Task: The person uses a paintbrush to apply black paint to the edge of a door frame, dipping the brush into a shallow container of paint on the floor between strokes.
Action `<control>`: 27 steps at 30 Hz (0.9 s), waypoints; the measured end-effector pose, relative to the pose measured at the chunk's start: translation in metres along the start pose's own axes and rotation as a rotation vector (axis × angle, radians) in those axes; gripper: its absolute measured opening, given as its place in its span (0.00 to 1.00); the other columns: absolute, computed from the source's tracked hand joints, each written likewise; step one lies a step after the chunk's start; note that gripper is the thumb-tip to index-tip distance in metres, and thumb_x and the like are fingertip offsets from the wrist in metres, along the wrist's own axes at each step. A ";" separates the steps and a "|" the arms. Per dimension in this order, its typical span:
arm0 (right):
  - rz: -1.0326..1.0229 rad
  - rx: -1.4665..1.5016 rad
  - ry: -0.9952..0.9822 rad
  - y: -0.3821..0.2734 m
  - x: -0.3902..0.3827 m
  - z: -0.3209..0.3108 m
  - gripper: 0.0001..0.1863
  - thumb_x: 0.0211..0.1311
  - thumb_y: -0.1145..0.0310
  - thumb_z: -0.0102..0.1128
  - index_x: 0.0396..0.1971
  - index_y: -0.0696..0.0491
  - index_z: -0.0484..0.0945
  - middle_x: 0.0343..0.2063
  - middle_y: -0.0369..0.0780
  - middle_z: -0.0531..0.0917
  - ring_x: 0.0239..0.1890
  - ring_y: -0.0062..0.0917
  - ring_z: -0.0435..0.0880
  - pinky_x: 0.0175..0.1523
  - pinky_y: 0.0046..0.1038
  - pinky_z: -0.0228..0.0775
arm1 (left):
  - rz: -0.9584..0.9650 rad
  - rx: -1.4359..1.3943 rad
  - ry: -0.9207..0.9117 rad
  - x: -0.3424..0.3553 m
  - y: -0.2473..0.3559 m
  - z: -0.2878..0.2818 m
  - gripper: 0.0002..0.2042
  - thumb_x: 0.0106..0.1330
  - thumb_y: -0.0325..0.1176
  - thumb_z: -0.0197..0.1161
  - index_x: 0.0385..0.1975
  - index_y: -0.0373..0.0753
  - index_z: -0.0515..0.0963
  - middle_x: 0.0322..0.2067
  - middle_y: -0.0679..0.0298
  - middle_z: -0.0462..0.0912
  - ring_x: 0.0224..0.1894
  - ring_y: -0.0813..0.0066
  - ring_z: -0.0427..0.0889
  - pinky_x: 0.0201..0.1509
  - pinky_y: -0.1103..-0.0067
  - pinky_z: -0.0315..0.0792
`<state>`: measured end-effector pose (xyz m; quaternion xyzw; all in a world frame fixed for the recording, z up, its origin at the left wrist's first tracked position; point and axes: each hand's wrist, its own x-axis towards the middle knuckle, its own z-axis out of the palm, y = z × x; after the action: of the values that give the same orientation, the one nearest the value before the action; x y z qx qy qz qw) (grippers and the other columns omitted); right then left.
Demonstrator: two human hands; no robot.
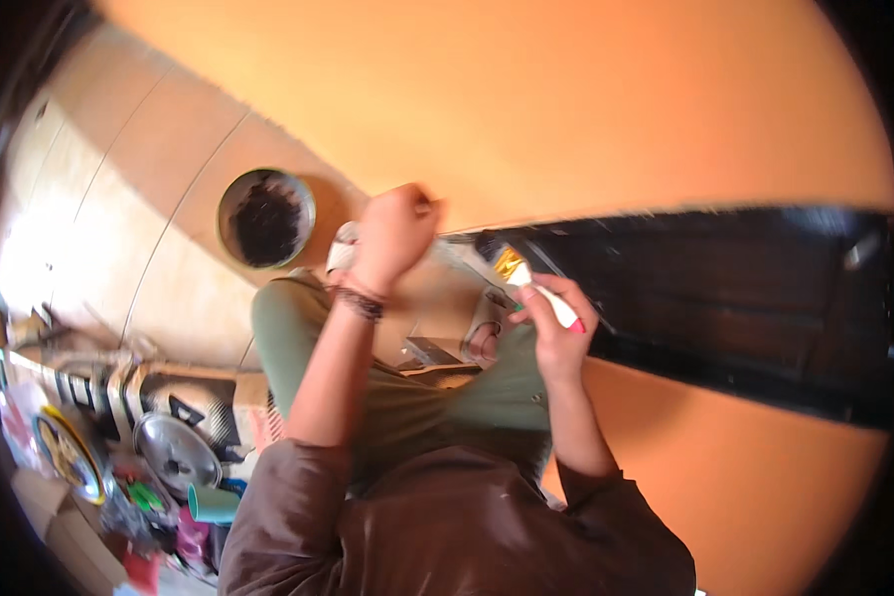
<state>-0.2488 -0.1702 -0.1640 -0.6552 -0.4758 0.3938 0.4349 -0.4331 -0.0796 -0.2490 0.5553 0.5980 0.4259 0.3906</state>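
My right hand grips a paintbrush with a white handle, pink handle end, gold-coloured ferrule and dark bristles. Its bristles are beside the left end of a long black panel set in the orange wall; whether they touch it I cannot tell. Wearing a dark bracelet, my left hand is curled into a fist in front of the wall, slightly blurred. Anything inside that fist is hidden. Beyond and left of it, a round container with dark, paint-like contents stands on the floor.
Orange wall fills the far side. Pale tiles cover the floor at left. At lower left are cardboard boxes, a round metal lid, a teal cup and mixed clutter. My bent legs are between my arms.
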 end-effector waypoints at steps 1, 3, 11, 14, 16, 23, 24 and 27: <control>-0.081 -0.084 -0.018 0.005 0.017 0.011 0.07 0.58 0.75 0.60 0.35 0.61 0.77 0.26 0.40 0.82 0.23 0.17 0.80 0.27 0.18 0.72 | -0.013 -0.060 0.057 0.006 0.022 -0.007 0.11 0.57 0.36 0.62 0.25 0.32 0.78 0.21 0.50 0.80 0.27 0.56 0.81 0.31 0.71 0.74; -0.063 -0.140 -0.096 0.033 0.050 0.033 0.09 0.57 0.75 0.60 0.36 0.62 0.77 0.30 0.38 0.82 0.29 0.18 0.80 0.32 0.19 0.73 | 0.063 -0.128 0.084 0.018 0.049 -0.021 0.12 0.56 0.38 0.62 0.23 0.33 0.78 0.20 0.51 0.79 0.26 0.55 0.81 0.30 0.69 0.74; 0.583 0.364 -0.514 0.205 0.121 0.185 0.22 0.59 0.75 0.59 0.53 0.62 0.67 0.39 0.42 0.80 0.38 0.21 0.81 0.44 0.21 0.75 | -0.240 -0.134 0.009 0.066 -0.075 0.006 0.11 0.55 0.35 0.58 0.22 0.32 0.76 0.21 0.48 0.80 0.28 0.54 0.82 0.34 0.66 0.77; 0.349 -0.117 -0.600 0.234 0.116 0.260 0.11 0.58 0.73 0.60 0.41 0.60 0.78 0.41 0.42 0.81 0.40 0.22 0.82 0.43 0.21 0.75 | -0.371 -0.191 -0.020 0.083 -0.071 -0.018 0.13 0.55 0.37 0.58 0.20 0.32 0.77 0.21 0.46 0.79 0.30 0.52 0.81 0.37 0.66 0.76; -0.130 -0.449 -0.732 0.269 0.118 0.293 0.12 0.55 0.74 0.60 0.40 0.57 0.79 0.39 0.41 0.82 0.39 0.27 0.83 0.44 0.26 0.74 | -0.316 -0.283 0.079 0.084 -0.064 -0.027 0.14 0.55 0.39 0.58 0.20 0.32 0.76 0.20 0.47 0.78 0.28 0.51 0.81 0.36 0.64 0.75; -0.581 -0.675 -0.965 0.303 0.125 0.371 0.16 0.48 0.75 0.61 0.40 0.50 0.79 0.42 0.41 0.76 0.43 0.36 0.79 0.46 0.34 0.74 | -0.310 -0.413 0.032 0.083 -0.065 -0.050 0.13 0.57 0.38 0.59 0.21 0.33 0.74 0.20 0.51 0.78 0.26 0.54 0.80 0.31 0.65 0.73; -0.573 -0.676 -0.970 0.307 0.129 0.374 0.16 0.48 0.75 0.61 0.40 0.50 0.79 0.42 0.41 0.76 0.43 0.36 0.79 0.46 0.34 0.74 | -0.301 -0.403 0.062 0.084 -0.065 -0.050 0.12 0.57 0.38 0.59 0.22 0.33 0.73 0.19 0.52 0.78 0.26 0.55 0.80 0.31 0.66 0.73; -0.572 -0.682 -0.946 0.314 0.133 0.381 0.15 0.48 0.77 0.59 0.39 0.50 0.80 0.42 0.41 0.77 0.43 0.36 0.79 0.47 0.34 0.73 | -0.294 -0.423 0.099 0.086 -0.068 -0.050 0.12 0.58 0.37 0.58 0.23 0.34 0.72 0.17 0.55 0.76 0.24 0.58 0.79 0.29 0.67 0.73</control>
<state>-0.4833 -0.0199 -0.5925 -0.3597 -0.8701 0.3354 0.0334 -0.5094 0.0007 -0.2958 0.3469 0.5884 0.5065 0.5262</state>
